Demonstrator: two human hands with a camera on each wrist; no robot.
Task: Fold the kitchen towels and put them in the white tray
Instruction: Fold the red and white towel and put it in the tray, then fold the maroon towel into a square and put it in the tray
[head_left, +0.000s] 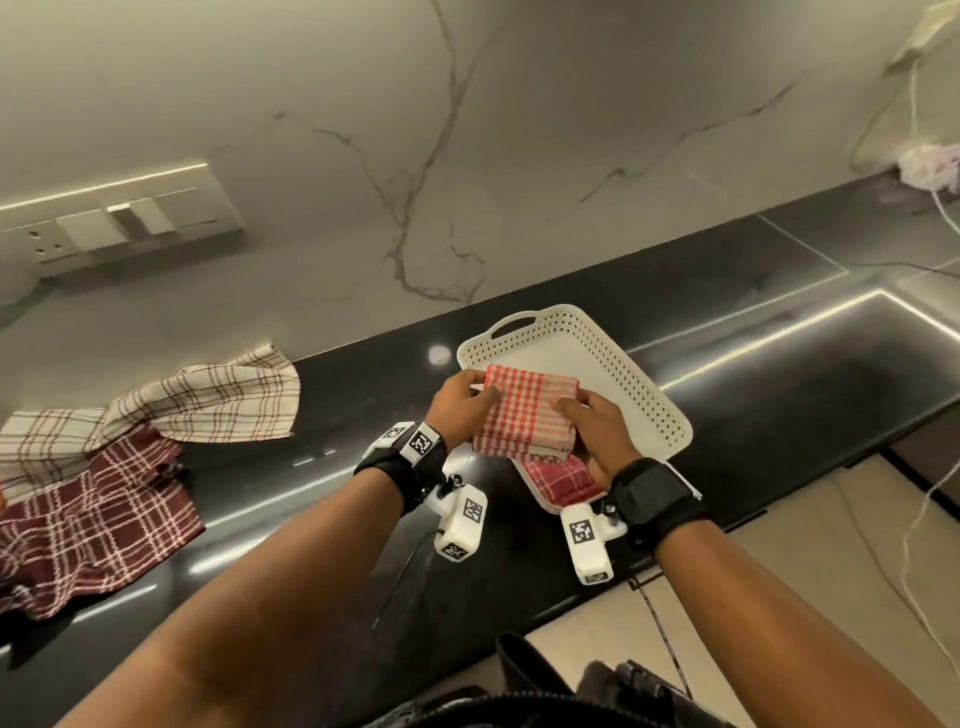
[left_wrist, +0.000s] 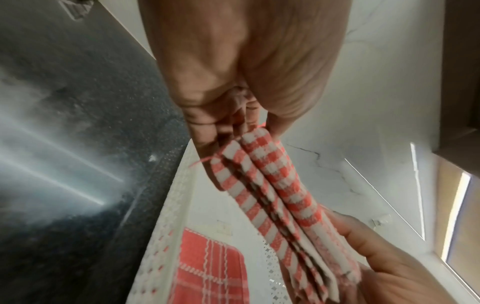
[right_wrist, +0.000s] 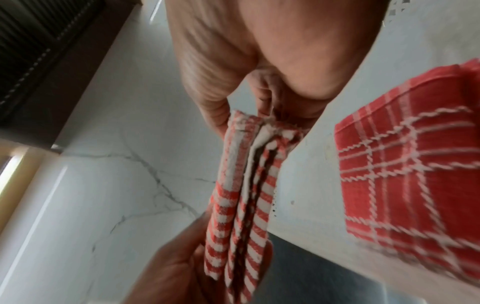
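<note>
A folded red-and-white checked towel (head_left: 524, 415) hangs in the air just above the white perforated tray (head_left: 597, 343). My left hand (head_left: 467, 400) pinches its left end, thumb on top; my right hand (head_left: 592, 421) grips its right end. Both wrist views show the towel's layered edge (left_wrist: 270, 185) (right_wrist: 241, 195) held between the two hands. A folded red plaid towel (head_left: 563, 480) (left_wrist: 207, 273) (right_wrist: 415, 174) lies in the tray's near end, below the held one. Two unfolded towels lie on the black counter at left: a cream checked one (head_left: 208, 405) and a maroon plaid one (head_left: 88, 514).
The black counter (head_left: 753, 374) runs along a marble wall with a socket panel (head_left: 119, 218) at left. White cables (head_left: 930, 478) hang at the right edge, beside a tiled floor (head_left: 779, 571) below the counter's front.
</note>
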